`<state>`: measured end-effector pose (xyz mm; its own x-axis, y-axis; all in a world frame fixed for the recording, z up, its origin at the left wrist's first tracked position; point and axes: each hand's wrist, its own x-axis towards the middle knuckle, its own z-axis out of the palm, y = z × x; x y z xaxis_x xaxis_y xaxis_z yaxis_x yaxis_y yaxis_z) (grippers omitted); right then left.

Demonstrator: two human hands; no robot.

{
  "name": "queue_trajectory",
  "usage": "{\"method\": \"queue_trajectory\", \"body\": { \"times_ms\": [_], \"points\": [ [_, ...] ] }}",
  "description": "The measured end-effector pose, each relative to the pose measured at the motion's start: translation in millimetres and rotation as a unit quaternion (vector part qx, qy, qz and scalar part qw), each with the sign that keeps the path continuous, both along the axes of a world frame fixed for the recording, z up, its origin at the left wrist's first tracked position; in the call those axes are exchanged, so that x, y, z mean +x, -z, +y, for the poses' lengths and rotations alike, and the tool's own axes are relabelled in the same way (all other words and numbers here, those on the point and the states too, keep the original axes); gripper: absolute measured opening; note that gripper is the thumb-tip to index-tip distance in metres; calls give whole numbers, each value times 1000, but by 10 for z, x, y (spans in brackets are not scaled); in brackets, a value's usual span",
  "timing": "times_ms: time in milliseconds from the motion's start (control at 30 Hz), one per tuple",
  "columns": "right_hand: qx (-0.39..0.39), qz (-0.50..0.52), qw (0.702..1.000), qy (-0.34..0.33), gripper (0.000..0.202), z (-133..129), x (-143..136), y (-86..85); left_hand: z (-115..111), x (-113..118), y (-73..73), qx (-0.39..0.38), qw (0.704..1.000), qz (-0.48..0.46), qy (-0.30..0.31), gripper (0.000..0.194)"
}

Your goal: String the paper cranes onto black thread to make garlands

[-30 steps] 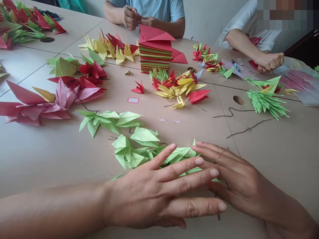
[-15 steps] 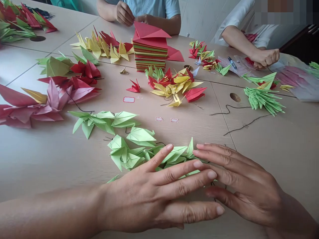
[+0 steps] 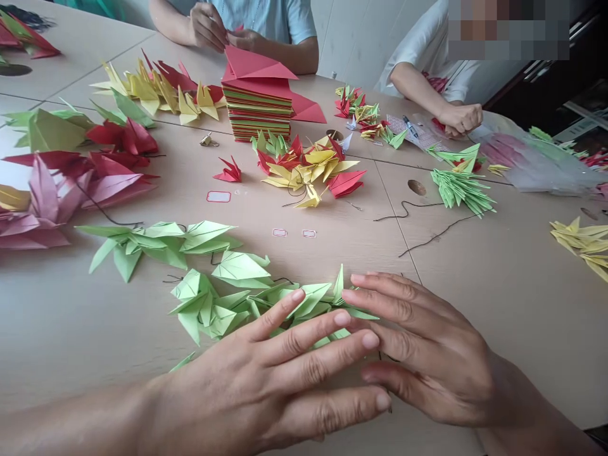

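Left hand (image 3: 266,373) and right hand (image 3: 418,354) flat, fingers spread, pressing strung green paper cranes (image 3: 228,297) on worktop (image 3: 498,304); gripping nothing. Long chain threaded; loose yellow cranes (image 3: 582,244) apparently unstrung.

You find no text you can read anywhere here. The small red-bordered labels (image 3: 218,197) on the table (image 3: 498,297) look blank from your view. The printed sheet (image 3: 422,132) under the pen (image 3: 409,125), by the other person's hand, carries a fine pattern or print too small for you to make out. The folded papers show no writing.
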<state>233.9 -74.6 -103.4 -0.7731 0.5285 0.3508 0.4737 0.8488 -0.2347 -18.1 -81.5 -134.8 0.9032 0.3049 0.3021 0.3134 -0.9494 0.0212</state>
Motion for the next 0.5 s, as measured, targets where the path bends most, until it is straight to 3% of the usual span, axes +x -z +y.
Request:
{"method": "queue_trajectory", "body": {
  "times_ms": [500],
  "points": [
    [16,6,1000,-23,20,-6,3,-23,22,-11,-44,-4,1000,-2,23,48]
  ]
}}
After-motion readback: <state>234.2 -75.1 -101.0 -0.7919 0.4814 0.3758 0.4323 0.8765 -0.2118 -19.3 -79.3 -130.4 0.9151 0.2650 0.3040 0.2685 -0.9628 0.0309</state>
